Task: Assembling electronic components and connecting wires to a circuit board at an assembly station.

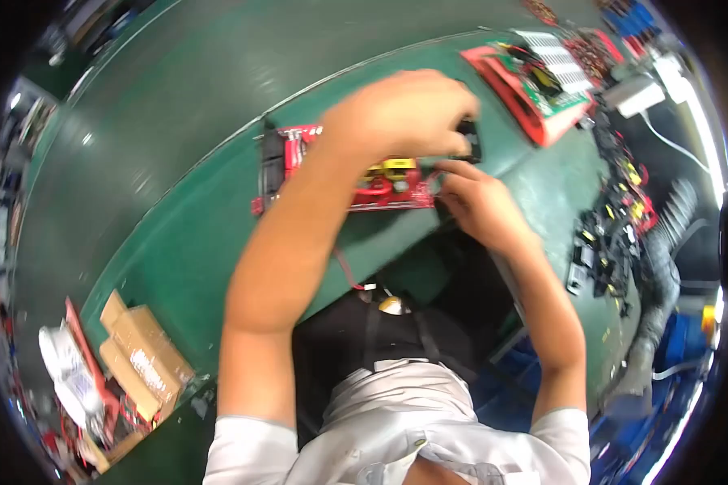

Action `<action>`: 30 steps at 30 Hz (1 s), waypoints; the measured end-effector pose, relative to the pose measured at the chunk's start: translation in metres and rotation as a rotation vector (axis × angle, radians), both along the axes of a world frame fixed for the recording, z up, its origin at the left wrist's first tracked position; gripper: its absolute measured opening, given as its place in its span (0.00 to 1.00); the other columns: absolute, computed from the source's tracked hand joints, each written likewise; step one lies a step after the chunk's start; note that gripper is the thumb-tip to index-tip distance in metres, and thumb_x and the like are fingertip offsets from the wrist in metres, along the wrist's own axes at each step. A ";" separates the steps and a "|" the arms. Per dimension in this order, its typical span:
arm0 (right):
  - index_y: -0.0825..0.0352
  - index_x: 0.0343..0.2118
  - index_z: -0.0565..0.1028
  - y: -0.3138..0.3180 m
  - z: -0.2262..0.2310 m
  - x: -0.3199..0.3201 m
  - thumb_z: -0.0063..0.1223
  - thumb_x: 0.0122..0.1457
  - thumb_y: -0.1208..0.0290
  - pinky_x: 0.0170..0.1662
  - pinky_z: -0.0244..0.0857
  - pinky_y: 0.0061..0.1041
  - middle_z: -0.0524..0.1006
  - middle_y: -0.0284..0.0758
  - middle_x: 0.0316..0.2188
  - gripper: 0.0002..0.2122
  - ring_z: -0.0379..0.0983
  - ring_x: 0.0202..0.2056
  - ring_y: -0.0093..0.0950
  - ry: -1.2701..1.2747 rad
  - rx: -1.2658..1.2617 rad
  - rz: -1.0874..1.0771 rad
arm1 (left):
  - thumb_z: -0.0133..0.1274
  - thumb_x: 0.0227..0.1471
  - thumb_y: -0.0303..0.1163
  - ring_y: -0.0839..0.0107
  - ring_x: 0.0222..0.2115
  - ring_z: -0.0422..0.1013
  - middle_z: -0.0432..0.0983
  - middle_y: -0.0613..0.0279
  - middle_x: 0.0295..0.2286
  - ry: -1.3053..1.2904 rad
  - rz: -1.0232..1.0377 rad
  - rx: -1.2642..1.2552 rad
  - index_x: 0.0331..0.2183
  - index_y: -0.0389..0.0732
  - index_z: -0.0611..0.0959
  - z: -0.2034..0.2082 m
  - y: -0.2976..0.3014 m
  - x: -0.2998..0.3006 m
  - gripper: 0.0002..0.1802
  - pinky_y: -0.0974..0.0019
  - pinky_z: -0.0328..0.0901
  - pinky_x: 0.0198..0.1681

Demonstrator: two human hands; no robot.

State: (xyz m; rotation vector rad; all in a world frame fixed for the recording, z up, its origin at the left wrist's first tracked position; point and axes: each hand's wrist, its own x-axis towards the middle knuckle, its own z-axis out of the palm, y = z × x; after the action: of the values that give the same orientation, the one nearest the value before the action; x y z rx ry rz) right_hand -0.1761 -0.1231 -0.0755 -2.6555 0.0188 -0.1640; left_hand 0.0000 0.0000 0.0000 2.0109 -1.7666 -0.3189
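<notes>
red circuit board (pixel 380 190) is lying flat on the green table (pixel 178 234), near the table's front edge. left hand (pixel 408 109) is reaching over the board's right half, fingers curled downward and pinching a small black part (pixel 469 141) just past the board's right end; the hand is covering much of the board's top. right hand (pixel 481 202) is sitting at the board's right edge, fingertips touching the corner, fingers bent together; cannot tell whether it is gripping anything. a thin red wire (pixel 346 271) is trailing from the board's front edge toward the body. a second board on a red tray (pixel 534 81) is lying well beyond the red board's right end. cardboard boxes (pixel 141 356) are sitting well off the board's left, near the front edge.
</notes>
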 end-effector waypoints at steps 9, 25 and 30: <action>0.66 0.33 0.78 -0.024 0.021 0.004 0.58 0.57 0.75 0.33 0.59 0.16 0.76 0.25 0.30 0.03 0.67 0.28 0.15 0.228 0.888 -0.280 | 0.65 0.35 0.36 0.54 0.40 0.76 0.80 0.53 0.35 -0.002 -0.048 0.238 0.44 0.40 0.80 0.002 -0.010 -0.013 0.29 0.54 0.70 0.42; 0.72 0.42 0.77 -0.030 0.017 0.000 0.53 0.63 0.72 0.34 0.68 0.18 0.79 0.31 0.31 0.09 0.73 0.29 0.18 -0.094 1.088 -0.396 | 0.58 0.47 0.27 0.59 0.34 0.78 0.79 0.46 0.39 0.427 -0.010 -0.092 0.52 0.34 0.74 -0.033 -0.026 -0.024 0.29 0.58 0.69 0.41; 0.71 0.39 0.77 -0.026 0.016 -0.002 0.56 0.62 0.71 0.34 0.68 0.17 0.78 0.31 0.30 0.08 0.73 0.29 0.18 -0.138 1.178 -0.381 | 0.58 0.46 0.27 0.72 0.23 0.75 0.79 0.56 0.21 0.517 0.076 0.083 0.43 0.30 0.79 -0.024 -0.029 -0.024 0.20 0.67 0.68 0.30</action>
State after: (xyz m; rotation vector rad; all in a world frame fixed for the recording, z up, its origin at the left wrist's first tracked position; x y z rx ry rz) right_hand -0.1778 -0.1491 -0.0599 -1.4394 0.4343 -0.3314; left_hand -0.0243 -0.0292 -0.0238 1.8271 -1.3676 -0.8153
